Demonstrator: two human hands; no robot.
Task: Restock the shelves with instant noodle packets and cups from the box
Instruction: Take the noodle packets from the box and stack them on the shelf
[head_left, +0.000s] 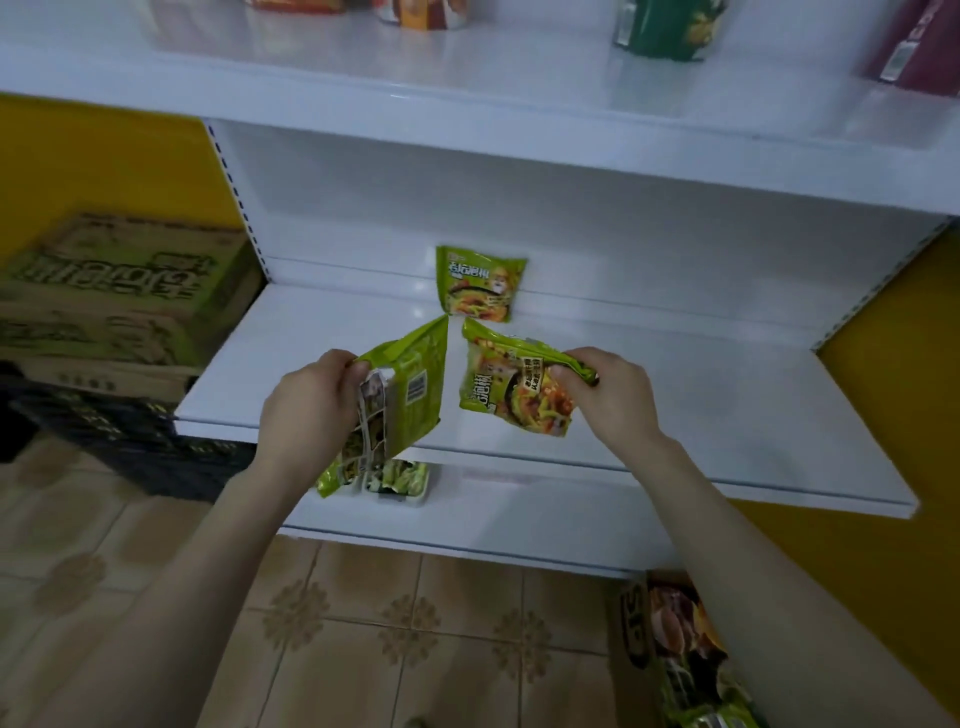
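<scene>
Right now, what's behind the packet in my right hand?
A green packet stands against the back of the shelf. The shelf patch directly under the held packet is hidden.

I see my left hand (306, 405) and right hand (613, 395) side by side over the middle shelf (701, 415), each gripping a packet, the left packet (415, 384) just beside the right packet (511, 395). Behind them a third packet (480, 283) stands against the shelf's back wall. A closed carton (119, 291) sits on a crate (145, 447) left of the shelving, the open box (685, 654) on the floor at front right, and a cup (665, 31) on the upper shelf (467, 78).
</scene>
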